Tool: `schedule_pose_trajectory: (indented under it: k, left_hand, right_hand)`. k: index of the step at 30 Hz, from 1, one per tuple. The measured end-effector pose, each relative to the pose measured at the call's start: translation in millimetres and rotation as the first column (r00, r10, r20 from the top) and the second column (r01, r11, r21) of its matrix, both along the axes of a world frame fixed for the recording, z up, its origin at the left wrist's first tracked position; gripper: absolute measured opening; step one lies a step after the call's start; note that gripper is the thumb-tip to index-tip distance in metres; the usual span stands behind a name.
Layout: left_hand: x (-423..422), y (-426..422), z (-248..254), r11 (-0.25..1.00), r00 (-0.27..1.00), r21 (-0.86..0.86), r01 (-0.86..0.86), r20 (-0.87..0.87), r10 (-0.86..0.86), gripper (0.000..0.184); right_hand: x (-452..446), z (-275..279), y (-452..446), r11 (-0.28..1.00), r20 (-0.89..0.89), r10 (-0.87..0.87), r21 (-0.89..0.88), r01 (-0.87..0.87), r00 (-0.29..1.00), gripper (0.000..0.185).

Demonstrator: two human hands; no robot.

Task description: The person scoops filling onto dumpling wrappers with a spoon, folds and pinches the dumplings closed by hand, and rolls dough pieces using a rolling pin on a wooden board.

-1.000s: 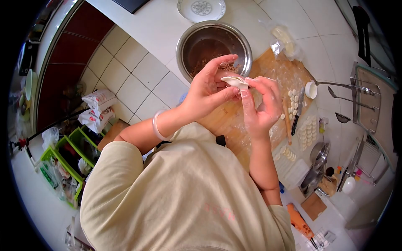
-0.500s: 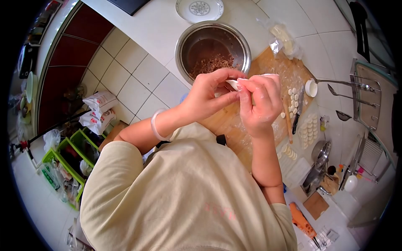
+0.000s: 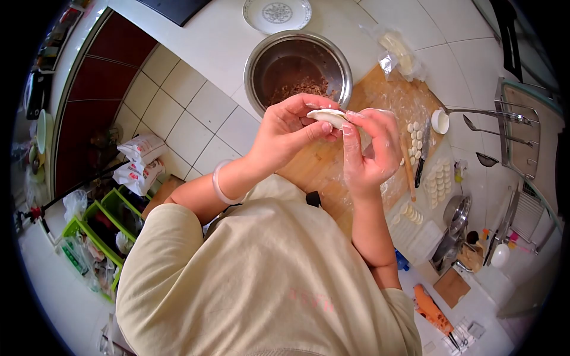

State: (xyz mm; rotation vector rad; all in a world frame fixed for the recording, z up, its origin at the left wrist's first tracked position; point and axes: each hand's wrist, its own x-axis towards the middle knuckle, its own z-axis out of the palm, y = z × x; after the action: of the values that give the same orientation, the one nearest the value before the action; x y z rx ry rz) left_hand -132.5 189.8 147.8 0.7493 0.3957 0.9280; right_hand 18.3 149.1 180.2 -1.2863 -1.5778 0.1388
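Note:
Between my two hands is a white folded dumpling (image 3: 328, 117), its edge pressed together. My left hand (image 3: 289, 126) pinches one end with thumb and fingers. At the other end, floury fingertips of my right hand (image 3: 373, 148) are closed on the dumpling. Just beyond them stands a steel bowl (image 3: 254, 80) with brown minced filling (image 3: 303, 89) in the bottom. Below the hands lies a floured wooden board (image 3: 306, 175). Small dough pieces (image 3: 414, 137), a rolling pin (image 3: 408, 172) and a knife (image 3: 421, 163) rest on its right side.
A patterned plate (image 3: 277, 13) stands beyond the bowl, and a plastic bag of dough (image 3: 399, 53) at the board's far corner. Right of the board are rows of dumplings (image 3: 439, 183), a small white cup (image 3: 440, 121) and steel pans (image 3: 456, 213). Green baskets (image 3: 98, 228) stand at lower left.
My hands have turned and parted slightly, so more of the dumpling shows between the fingers. My right fingers have shifted along its edge. The view has shifted slightly.

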Motion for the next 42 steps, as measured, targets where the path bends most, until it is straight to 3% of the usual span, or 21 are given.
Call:
schedule_pose_trajectory:
  k: [9,12,14,18,23,27,30,32,39,42]
  left_hand:
    - [0.9,-3.5,-3.6,1.0,1.0,0.01,0.025,-0.001,-0.025,0.027]
    - [1.3,-4.9,-5.4,1.0,1.0,-0.007,0.022,0.023,-0.021,0.027]
    - [2.7,-6.4,-6.0,0.998,0.998,-0.058,-0.017,0.06,0.021,0.027]
    - [1.9,-7.3,-4.8,0.999,0.997,-0.053,-0.002,0.078,0.006,0.027]
    - [4.5,-8.8,-4.3,0.998,0.996,-0.055,0.008,0.091,-0.003,0.027]
    - [6.2,-12.8,-7.7,0.997,0.992,-0.074,0.029,0.128,-0.019,0.026]
    - [5.9,-13.0,-8.1,0.994,0.986,-0.098,0.044,0.163,-0.027,0.027]
    - [6.5,-13.2,-6.7,0.987,0.982,-0.157,0.028,0.188,0.002,0.028]
    - [9.2,-14.1,-5.7,0.987,0.979,-0.155,0.03,0.203,0.002,0.027]
    - [5.3,-8.1,-4.4,0.998,0.985,-0.057,0.033,0.171,-0.023,0.028]
  right_hand:
    - [2.9,-0.2,-1.1,0.995,0.198,-0.019,0.1,-0.001,0.98,0.014]
    - [1.5,0.9,-0.1,0.99,0.192,0.019,0.136,-0.045,0.981,0.016]
    - [-1.4,-0.2,-3.8,0.998,-0.001,-0.006,0.056,0.006,1.0,0.016]
    - [1.5,-4.9,-8.8,0.998,-0.006,-0.009,0.06,0.009,1.0,0.015]
    - [1.2,-6.4,-6.2,0.98,0.195,-0.06,0.196,0.021,0.979,0.01]
    - [0.6,-10.1,-7.3,0.978,0.208,-0.078,0.206,0.034,0.975,0.01]
    - [-3.5,-10.5,-8.1,0.979,0.128,-0.059,0.201,0.033,0.99,0.013]
    - [-8.3,-7.6,-13.4,0.991,-0.011,-0.098,0.087,0.099,0.995,0.013]
    - [-4.6,-13.4,-14.3,0.986,0.008,-0.092,0.139,0.09,0.996,0.011]
    - [2.1,-6.7,-14.2,0.996,-0.059,-0.048,0.07,0.052,0.997,0.014]
